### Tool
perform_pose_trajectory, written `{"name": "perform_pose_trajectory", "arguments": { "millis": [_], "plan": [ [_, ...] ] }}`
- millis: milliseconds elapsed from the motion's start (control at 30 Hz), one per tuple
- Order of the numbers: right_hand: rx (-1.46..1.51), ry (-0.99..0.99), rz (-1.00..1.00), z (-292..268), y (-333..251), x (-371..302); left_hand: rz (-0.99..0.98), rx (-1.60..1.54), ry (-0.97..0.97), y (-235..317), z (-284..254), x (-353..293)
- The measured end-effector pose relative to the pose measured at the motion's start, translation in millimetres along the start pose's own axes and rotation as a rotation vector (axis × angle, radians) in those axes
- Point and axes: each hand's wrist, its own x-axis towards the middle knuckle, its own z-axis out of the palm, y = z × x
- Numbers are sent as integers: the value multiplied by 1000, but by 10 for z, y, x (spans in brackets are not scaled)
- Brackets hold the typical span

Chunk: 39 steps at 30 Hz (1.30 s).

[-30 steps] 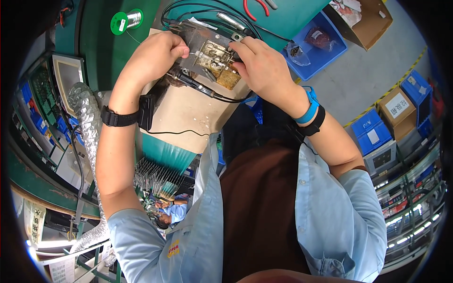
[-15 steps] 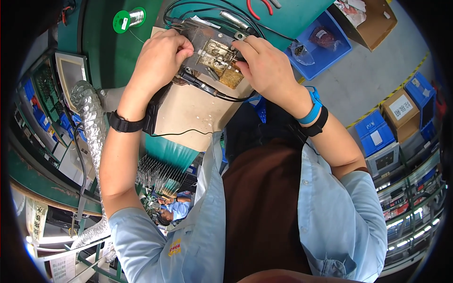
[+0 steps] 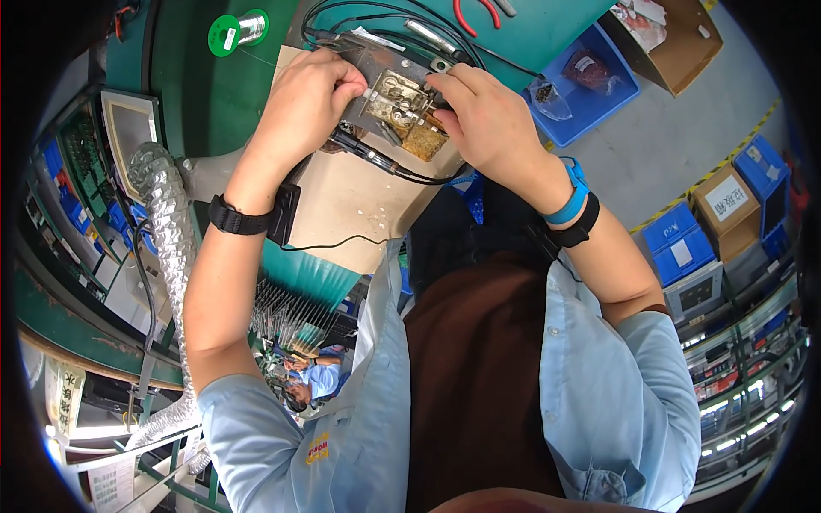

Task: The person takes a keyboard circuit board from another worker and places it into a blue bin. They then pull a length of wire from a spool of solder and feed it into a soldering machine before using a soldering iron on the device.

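A dark metal fixture (image 3: 376, 58) lies before me, with a worn brass-coloured mechanism and a brownish sponge-like pad (image 3: 423, 142) in its recess. At its left side my left hand (image 3: 306, 103) is closed in a pinch; a small whitish bit shows by the fingertips, but what they hold is unclear. My right hand (image 3: 492, 120) bends over the fixture's right edge, index finger and thumb against the mechanism's end. Its fingers are closed around something small and mostly hidden. A black cylindrical handle with a cable (image 3: 368, 152) lies along the near side.
A green spool of solder wire (image 3: 235, 34) stands at the far left, its thin wire running toward my left hand. Black cables (image 3: 410, 13) loop behind the fixture. Red-handled pliers (image 3: 466, 17) lie beyond. On the right are a blue bin (image 3: 590, 107) with bags and a cardboard box (image 3: 676, 56).
My left hand has shifted slightly right along the fixture, its fingertips now nearer the mechanism. My right hand has moved only slightly, staying at the right edge.
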Motion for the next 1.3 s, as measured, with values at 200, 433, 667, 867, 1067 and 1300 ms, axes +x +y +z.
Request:
{"name": "perform_pose_trajectory", "arguments": {
  "millis": [200,433,667,867,1067,1300],
  "plan": [
    [23,28,5,-30,1,14,30,56,11,51,-114,-21],
    [-113,101,70,-251,586,149,-85,209,77,-155,-745,-127],
    [-235,-101,37,-123,777,422,-541,519,186,-1158,-696,353],
    [-221,-172,73,-139,806,604,-711,519,-28,-1440,-676,579],
    [-295,-33,-34,-54,854,503,-752,520,-30,-1211,-828,388],
    [-358,51,42,-159,840,285,-594,408,473,-384,-995,-99]
  ]
}}
